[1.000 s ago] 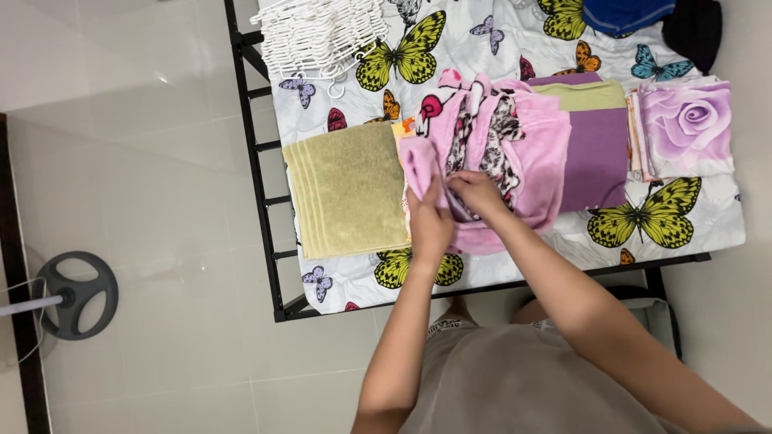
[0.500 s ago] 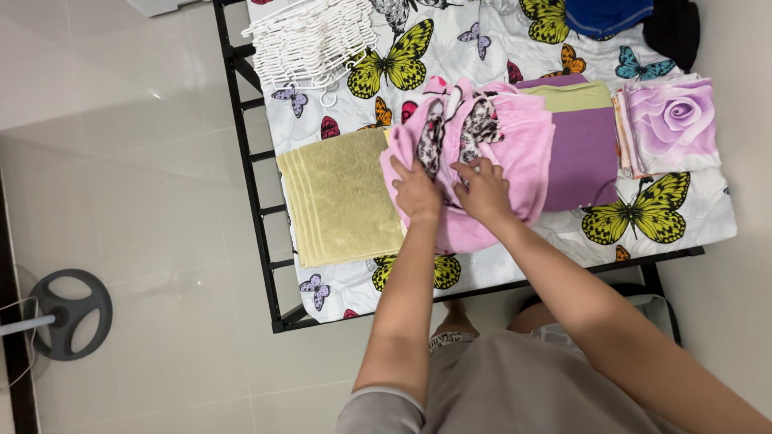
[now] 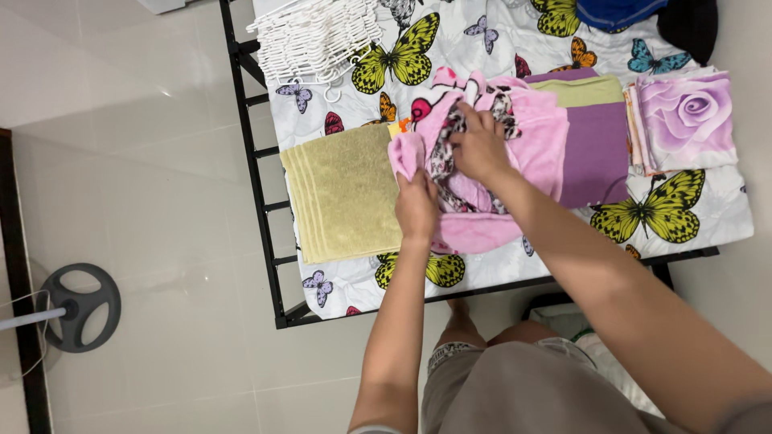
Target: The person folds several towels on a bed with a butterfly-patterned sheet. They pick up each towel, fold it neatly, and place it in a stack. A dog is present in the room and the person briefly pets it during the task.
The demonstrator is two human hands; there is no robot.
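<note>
Seen from the head camera, both bare hands work on a pink towel (image 3: 527, 137) with leopard-print patches, which lies bunched near the middle of the bed (image 3: 482, 269), close to its near edge. The left hand (image 3: 416, 207) is clenched on the towel's left end, pinching a rolled pink fold just beside the olive-green towel (image 3: 342, 193). The right hand (image 3: 480, 146) lies farther up on the heap, fingers curled into the patterned cloth and grasping it. The two hands are near each other but not touching.

That olive-green towel lies folded flat on the bed's left edge, its ribbed border toward the black metal frame (image 3: 257, 173). To the right of the pink towel, touching it, a folded purple cloth (image 3: 595, 153) sits with a light green cloth (image 3: 585, 90) showing at its far side. Farther right, near the bed's right edge, is a stack of folded fabric printed with a large lilac rose (image 3: 683, 116). A pile of white plastic hangers (image 3: 318, 36) rests at the far left corner. A blue garment (image 3: 615, 12) and a black one (image 3: 691, 24) lie at the far right corner. The bed's cover is white with yellow, purple and red butterflies.

On the tiled floor left of the bed stands a round dark fan base (image 3: 80, 305).
</note>
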